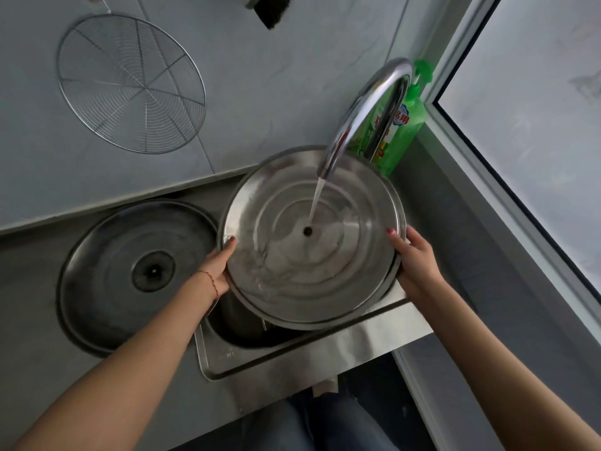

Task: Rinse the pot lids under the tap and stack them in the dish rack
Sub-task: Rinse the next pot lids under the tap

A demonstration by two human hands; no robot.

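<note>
Closest to the camera, at 6 o'clock, there's a bit of blue denim trouser leg (pixel 312 424) under the counter edge. Both bare forearms reach up from the bottom corners. The left hand (pixel 218 266), with a thin bracelet on the wrist, grips the rim of a big round stainless steel pot lid (pixel 312 237) at its 9 o'clock side, thumb hooked over the top. The right hand (pixel 414 262) clamps the opposite rim at 3 o'clock, thumb on top as well, fingers tucked underneath out of sight.

The lid is held inside-up over the small stainless steel sink (pixel 292 353), tilted a little towards the person, with water pooling and running across its ridged surface. The stream drops from the curved chrome tap (pixel 367 115) and hits just above the lid's centre hole.

At 9 o'clock from that, a second, duller round metal lid (pixel 130 275) lies flat on the grey counter (pixel 39 336), its dark centre knob up.

Behind the tap, at 1 o'clock, stands a green plastic dish soap bottle (pixel 406 125). Farther back at 11 o'clock a round wire mesh skimmer (pixel 130 83) hangs against the grey tiled wall (pixel 260 76).
</note>
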